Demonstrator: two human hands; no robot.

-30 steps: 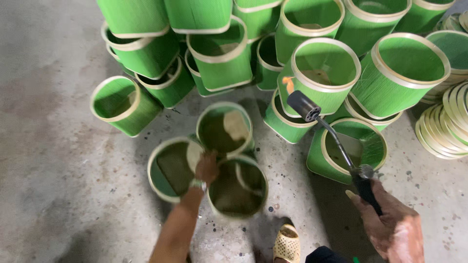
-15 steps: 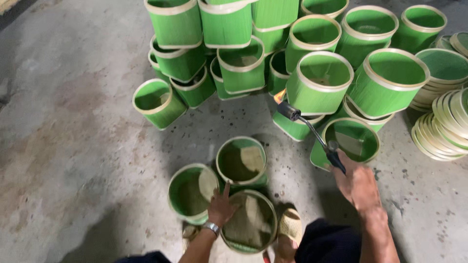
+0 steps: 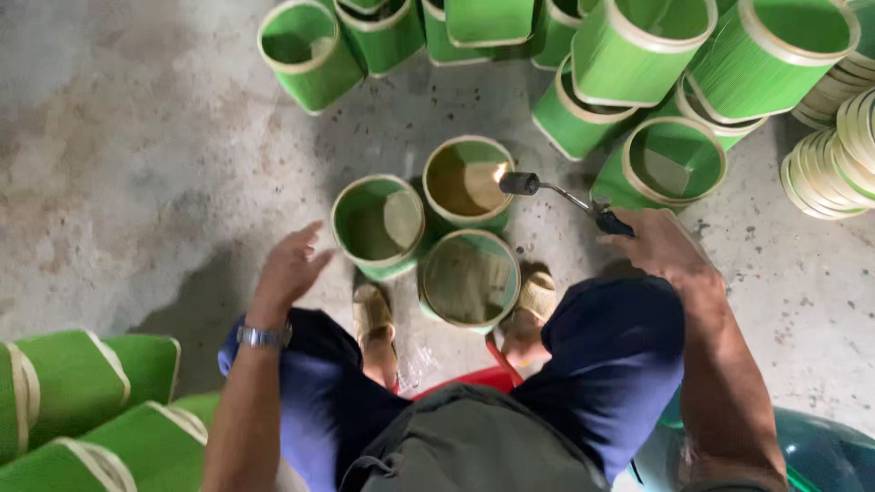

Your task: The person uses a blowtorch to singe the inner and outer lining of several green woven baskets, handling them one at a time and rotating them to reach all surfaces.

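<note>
Landmark = the near bucket (image 3: 469, 278), the green one between your feet on the floor (image 3: 137, 164)

Your right hand (image 3: 661, 248): grip shut round the dark handle of the roller (image 3: 556, 193), right of the near bucket. Roller shaft runs up-left from the hand; its dark head sits at the right rim of the far bucket (image 3: 467, 182), which stands just behind the near bucket, touching or nearly so. Can't tell if the head touches that rim

Your left hand (image 3: 290, 269): grip wide, fingers spread, holding nothing. It hovers left of the near bucket, just beside the left bucket (image 3: 378, 223), not touching. Watch (image 3: 262, 336) on that wrist

Left bucket stands up-left of the near bucket, close against it. All three upright, mouths open to you

Behind the far bucket: a pile of green buckets (image 3: 638, 55), most on their sides. Stack of rings (image 3: 834, 155) far right of the near bucket. More green buckets lying down at lower left (image 3: 82, 383)
</note>
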